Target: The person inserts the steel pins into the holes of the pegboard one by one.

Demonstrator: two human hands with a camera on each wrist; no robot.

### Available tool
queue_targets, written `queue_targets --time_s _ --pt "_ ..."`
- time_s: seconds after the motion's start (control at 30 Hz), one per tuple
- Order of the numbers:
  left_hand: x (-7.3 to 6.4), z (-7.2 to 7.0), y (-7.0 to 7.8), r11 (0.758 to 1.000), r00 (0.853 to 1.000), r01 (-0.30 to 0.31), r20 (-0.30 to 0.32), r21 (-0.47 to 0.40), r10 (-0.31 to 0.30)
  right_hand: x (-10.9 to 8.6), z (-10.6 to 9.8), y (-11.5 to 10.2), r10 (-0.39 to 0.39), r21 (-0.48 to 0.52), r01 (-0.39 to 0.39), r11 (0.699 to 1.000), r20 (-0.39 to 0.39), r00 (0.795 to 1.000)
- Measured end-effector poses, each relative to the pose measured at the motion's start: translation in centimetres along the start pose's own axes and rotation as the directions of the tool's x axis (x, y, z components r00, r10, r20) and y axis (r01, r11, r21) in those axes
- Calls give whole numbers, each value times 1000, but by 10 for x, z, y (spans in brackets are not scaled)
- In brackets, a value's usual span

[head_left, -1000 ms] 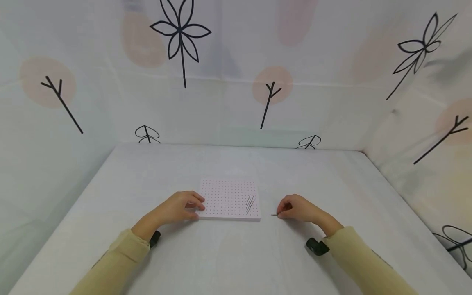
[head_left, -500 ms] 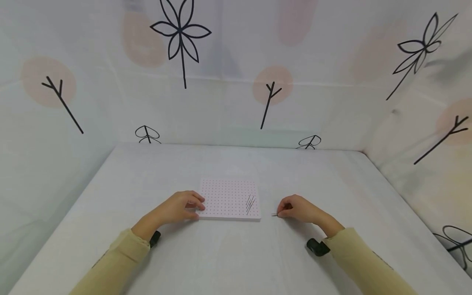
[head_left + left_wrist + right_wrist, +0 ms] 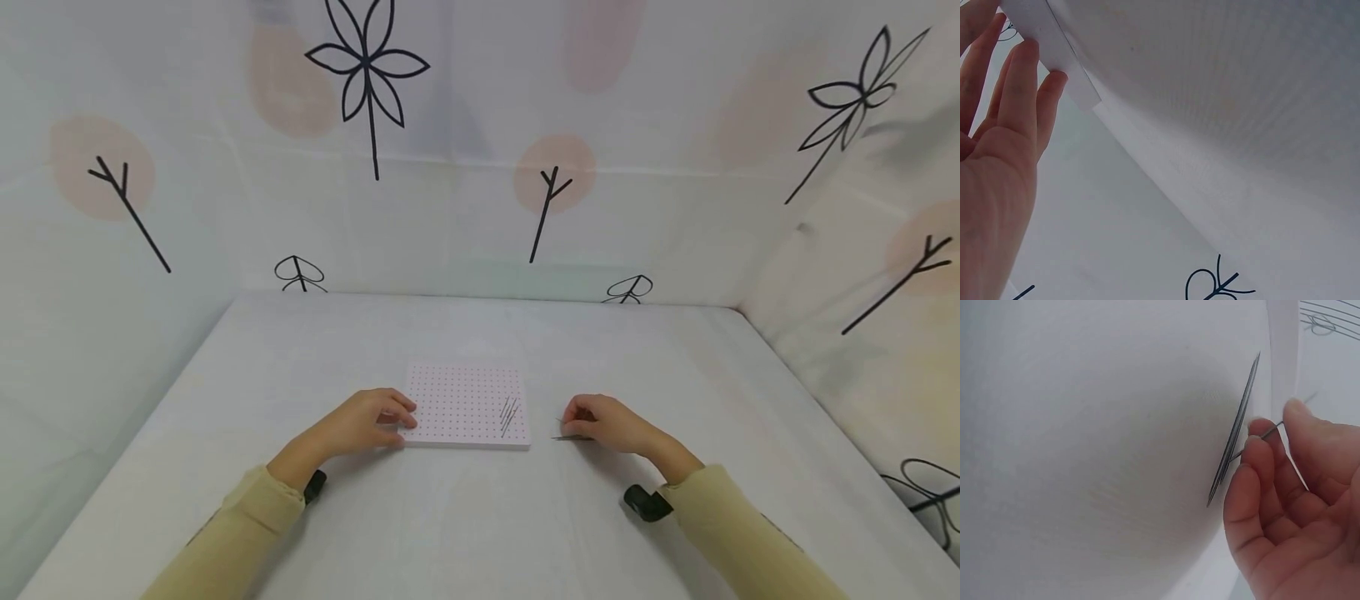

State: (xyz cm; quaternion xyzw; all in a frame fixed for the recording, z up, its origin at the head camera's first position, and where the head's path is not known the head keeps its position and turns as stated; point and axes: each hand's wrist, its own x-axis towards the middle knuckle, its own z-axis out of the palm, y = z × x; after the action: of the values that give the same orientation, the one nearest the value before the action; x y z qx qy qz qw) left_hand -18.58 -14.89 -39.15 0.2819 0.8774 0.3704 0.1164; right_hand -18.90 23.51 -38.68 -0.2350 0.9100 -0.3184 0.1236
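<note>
A white board (image 3: 450, 404) with rows of small holes lies flat on the table. Several thin needles (image 3: 509, 414) stand slanted in its right part. Beside its left edge is my left hand (image 3: 372, 419), the fingertips resting at that edge and the thumb by the front corner; the left wrist view shows these fingers (image 3: 1019, 87) fairly straight. Right of the board, my right hand (image 3: 607, 423) pinches one thin dark metal needle (image 3: 1269, 432) between thumb and fingers. A small bundle of similar needles (image 3: 1233, 431) lies on the table under this hand.
The white cloth-covered table (image 3: 480, 517) spreads around the board. Printed fabric walls (image 3: 465, 225) stand at its back and sides. A small black device (image 3: 643, 502) hangs at the right wrist, another (image 3: 315, 485) at the left.
The right fingers have lifted slightly off the needle bundle with one needle pinched, and more of the bundle shows beneath. The left hand and the board have stayed in place.
</note>
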Motion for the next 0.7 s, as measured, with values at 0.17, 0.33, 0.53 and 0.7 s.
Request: queue_targets --time_s 0.17,0.33,0.53,0.7 --pt "0 0 0 1000 1000 5 1 0 -5 -1 0 -1 -9 61 11 998 -38 999" --pt "0 0 -1 1000 1000 7 0 4 -7 -1 2 -1 -2 95 8 995 -68 998" --pt "1 1 -2 1000 1000 12 -4 24 -12 1 4 -2 22 122 -10 993 -93 995" --pt "1 1 -1 1000 1000 15 -3 18 -15 2 5 -4 -2 160 21 987 -122 993"
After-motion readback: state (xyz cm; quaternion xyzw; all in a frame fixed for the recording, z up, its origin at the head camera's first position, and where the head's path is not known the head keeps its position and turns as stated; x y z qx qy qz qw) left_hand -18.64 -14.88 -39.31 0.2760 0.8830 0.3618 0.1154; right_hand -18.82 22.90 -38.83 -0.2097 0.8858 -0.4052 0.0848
